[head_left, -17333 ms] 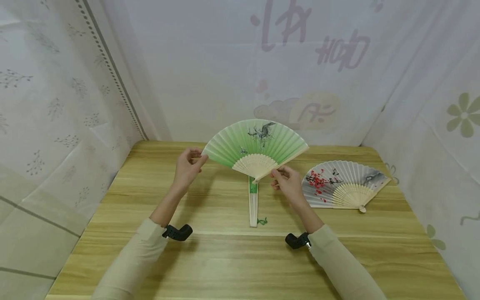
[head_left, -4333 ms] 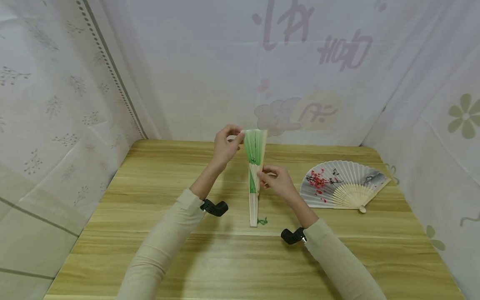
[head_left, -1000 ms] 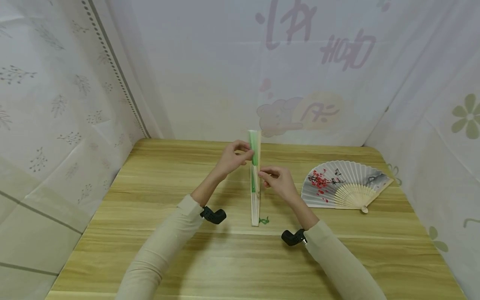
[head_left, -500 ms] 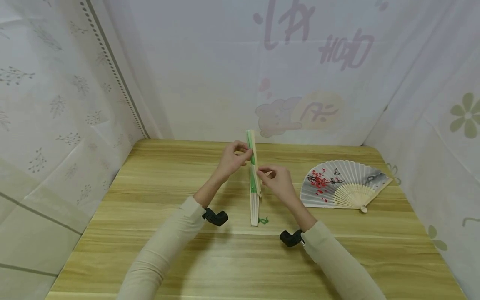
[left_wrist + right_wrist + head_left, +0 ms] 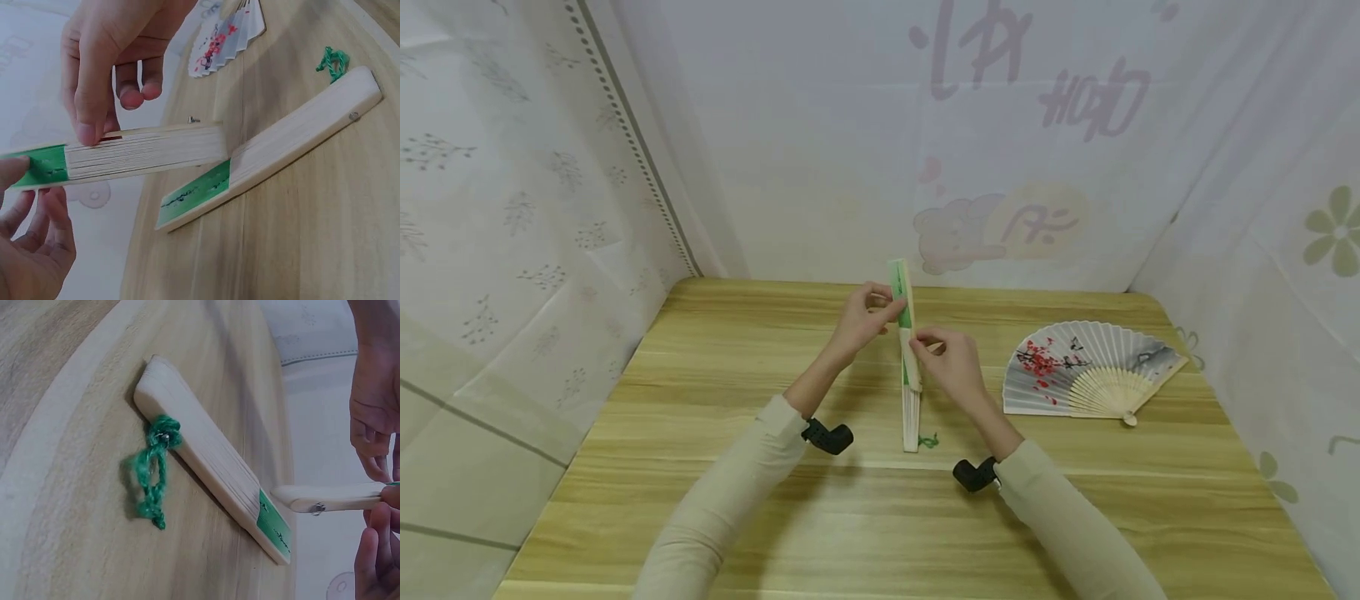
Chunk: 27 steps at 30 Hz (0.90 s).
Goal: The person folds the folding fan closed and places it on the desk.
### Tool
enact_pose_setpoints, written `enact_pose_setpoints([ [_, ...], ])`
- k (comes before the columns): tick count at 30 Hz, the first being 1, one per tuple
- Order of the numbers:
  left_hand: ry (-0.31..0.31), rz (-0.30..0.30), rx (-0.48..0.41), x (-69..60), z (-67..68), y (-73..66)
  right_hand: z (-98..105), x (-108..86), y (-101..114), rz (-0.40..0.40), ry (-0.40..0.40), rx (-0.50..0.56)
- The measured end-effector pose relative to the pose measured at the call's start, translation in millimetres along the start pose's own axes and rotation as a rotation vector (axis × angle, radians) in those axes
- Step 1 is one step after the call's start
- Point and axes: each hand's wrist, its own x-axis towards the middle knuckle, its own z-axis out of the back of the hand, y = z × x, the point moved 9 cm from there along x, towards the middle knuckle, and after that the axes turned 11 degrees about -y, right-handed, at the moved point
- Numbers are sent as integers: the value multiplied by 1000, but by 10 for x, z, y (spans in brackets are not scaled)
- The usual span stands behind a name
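Observation:
Both hands hold a green folding fan, folded into a narrow stack and raised above the table. My left hand pinches its green cloth end between thumb and fingers. Lower down, on the pale ribs, the thumb and fingers of my right hand pinch the fan's side. A second folded green fan lies on the table beneath, its green loop of cord beside the pivot end. In the head view the held fan covers part of that lying fan's far end.
A spread grey-white fan with red blossoms and pale ribs lies at the right on the wooden table. Patterned white curtains stand behind the table and at both sides.
The held fan was spread wide 17.3 s ago and partly spread 4.3 s ago; now it is folded. Over the last second its top has tilted left, while the hands have barely moved.

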Motion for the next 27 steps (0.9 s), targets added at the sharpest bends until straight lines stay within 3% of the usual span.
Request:
enact_pose_setpoints([
  [7,114,32,11,-101,-13,114,-38,-4,-86,-84,37,92],
  [11,137,39,-19,-166,24,166,-93,-36,-171,-204,84,203],
  [15,126,32,-9,-221,58,177,-141,-71,-233,-291,123,278],
  [22,44,39,13,-277,149,210,-211,-96,-260,-361,135,319],
  [27,12,68,-27,-326,188,275,-297,-132,-281,-390,139,357],
])
